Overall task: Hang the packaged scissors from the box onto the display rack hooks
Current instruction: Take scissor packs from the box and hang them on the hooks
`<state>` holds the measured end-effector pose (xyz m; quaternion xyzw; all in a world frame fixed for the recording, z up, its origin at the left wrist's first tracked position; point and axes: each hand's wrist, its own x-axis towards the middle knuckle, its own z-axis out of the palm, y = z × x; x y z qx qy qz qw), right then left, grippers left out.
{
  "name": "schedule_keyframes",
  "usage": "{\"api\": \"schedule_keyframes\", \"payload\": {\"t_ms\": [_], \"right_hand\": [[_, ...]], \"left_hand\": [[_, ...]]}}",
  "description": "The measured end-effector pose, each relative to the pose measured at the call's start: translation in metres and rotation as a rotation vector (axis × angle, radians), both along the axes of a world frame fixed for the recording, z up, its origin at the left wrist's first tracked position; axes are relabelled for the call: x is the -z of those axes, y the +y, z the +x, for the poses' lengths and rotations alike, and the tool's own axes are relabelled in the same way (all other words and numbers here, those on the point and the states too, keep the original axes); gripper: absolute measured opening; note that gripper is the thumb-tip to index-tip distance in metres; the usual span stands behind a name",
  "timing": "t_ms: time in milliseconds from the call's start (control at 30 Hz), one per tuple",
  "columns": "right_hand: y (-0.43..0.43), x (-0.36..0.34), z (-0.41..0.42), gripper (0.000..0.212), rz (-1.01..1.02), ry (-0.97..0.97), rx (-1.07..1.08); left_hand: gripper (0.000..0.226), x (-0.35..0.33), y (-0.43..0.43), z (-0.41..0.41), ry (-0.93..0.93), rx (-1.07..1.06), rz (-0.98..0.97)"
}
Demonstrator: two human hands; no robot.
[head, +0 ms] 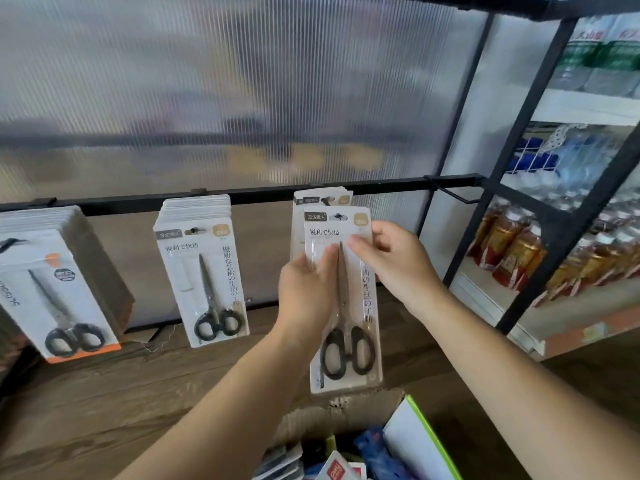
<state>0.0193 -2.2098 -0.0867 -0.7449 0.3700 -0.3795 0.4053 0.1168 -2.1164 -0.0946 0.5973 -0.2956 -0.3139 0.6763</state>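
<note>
A white card pack of black-handled scissors point(346, 306) hangs upright at a hook on the black rack bar point(263, 195), in front of a few like packs point(322, 199). My left hand point(306, 289) pinches its left edge at mid height. My right hand point(394, 258) grips its upper right edge, thumb across the front. The hook tip shows through the pack's hang hole. Below, an open cardboard box point(346, 414) holds more packaged goods.
A full stack of the same scissors point(204, 271) hangs to the left, and another stack with orange trim point(59, 285) at far left. One bare hook point(453, 195) sticks out at the bar's right end. A shelf of bottles point(571, 258) stands to the right.
</note>
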Motion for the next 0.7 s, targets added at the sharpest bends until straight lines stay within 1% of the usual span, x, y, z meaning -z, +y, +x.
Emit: {"api": "schedule_keyframes", "payload": {"t_ms": [167,300,400,533,633,700], "right_hand": [[-0.010,-0.002,0.004,0.022,-0.043,0.089,0.034],[-0.020,0.004,0.007,0.020,-0.073,0.098,0.068],[-0.029,0.008,0.010,0.019,-0.098,0.121,0.094],[-0.044,0.009,0.018,0.021,-0.142,0.227,0.094],[-0.053,0.012,0.027,0.022,-0.147,0.306,0.085],[-0.057,0.014,0.036,0.026,-0.211,0.359,0.108]], "left_hand": [[0.024,0.002,-0.016,0.002,-0.013,-0.060,0.091],[0.024,0.001,-0.026,0.003,0.001,-0.026,0.129],[0.030,-0.002,-0.036,0.007,-0.103,0.001,0.204],[0.020,0.003,-0.043,0.015,-0.221,-0.007,0.304],[0.010,0.003,-0.035,0.017,-0.295,-0.021,0.283],[0.013,-0.001,-0.032,0.021,-0.433,0.012,0.311]]}}
